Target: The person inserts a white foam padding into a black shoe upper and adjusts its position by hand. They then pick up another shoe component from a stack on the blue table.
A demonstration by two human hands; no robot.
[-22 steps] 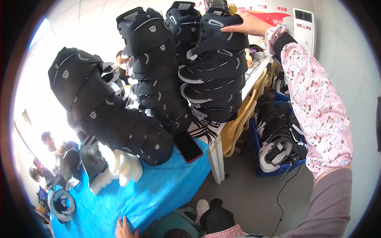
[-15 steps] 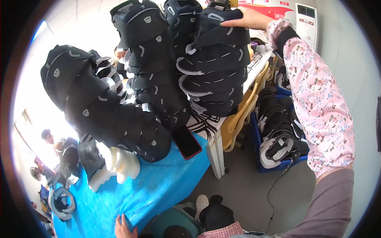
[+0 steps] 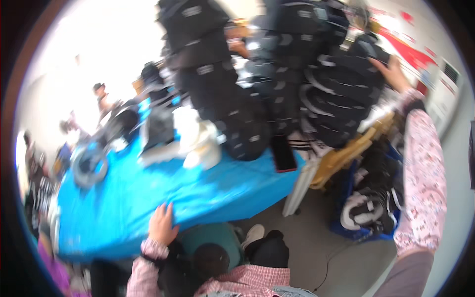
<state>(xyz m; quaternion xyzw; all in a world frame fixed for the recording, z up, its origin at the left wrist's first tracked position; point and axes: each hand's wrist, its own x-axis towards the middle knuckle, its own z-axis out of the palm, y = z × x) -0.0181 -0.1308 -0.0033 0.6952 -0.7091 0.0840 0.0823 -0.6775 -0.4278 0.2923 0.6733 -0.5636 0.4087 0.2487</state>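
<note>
Our right hand (image 3: 387,74) is touching the black pile (image 3: 341,94) past the phone (image 3: 284,154), half open; blur is hiding its grip. Our left hand (image 3: 164,225) is lying open, empty, on the tabletop (image 3: 116,213). We're turning left, but still working at the pile.

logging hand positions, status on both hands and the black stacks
Left hand at blue table cover's near edge. Right hand against rightmost black stack, near its top. Phone lying near its foot.
</note>
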